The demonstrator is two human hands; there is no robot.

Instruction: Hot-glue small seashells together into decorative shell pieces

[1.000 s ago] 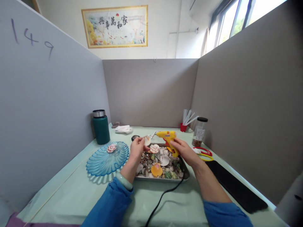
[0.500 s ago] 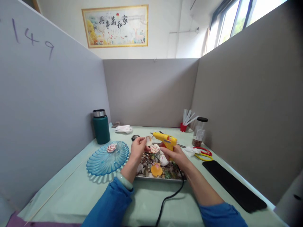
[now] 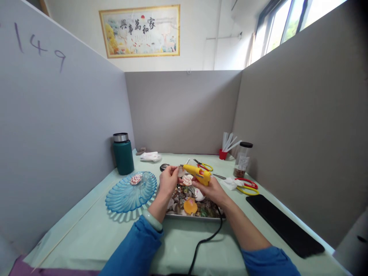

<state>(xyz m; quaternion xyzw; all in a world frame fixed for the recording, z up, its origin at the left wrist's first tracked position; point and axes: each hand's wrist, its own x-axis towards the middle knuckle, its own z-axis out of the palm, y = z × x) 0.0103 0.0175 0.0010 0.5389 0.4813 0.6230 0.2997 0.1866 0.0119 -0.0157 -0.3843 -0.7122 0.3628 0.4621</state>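
Observation:
A yellow glue gun (image 3: 198, 173) with a black cord is gripped in my right hand (image 3: 211, 188), its nozzle pointing left. My left hand (image 3: 168, 180) pinches a pale shell (image 3: 181, 171) close to that nozzle; whether they touch I cannot tell. Below both hands lies a metal tray (image 3: 195, 218) full of shells and small stones. An orange shell (image 3: 190, 206) and a white shell (image 3: 199, 194) rest on top there. Just under the held shell is a reddish-white ribbed shell (image 3: 188, 179); what supports it is partly hidden.
To the left sits a blue scalloped glass plate (image 3: 126, 197) with a speckled shell (image 3: 136, 179) on it. Behind stand a green bottle (image 3: 123, 155), a red cup of glue sticks (image 3: 223, 154) and a jar (image 3: 242, 161). Scissors (image 3: 207, 167), pliers-like red-yellow handles (image 3: 248, 186) and a black slab (image 3: 283, 224) lie right.
The glue gun has tipped flatter and shifted slightly left, its nozzle now over the pale shell. Scissors behind it have come into view. My left hand has hardly moved.

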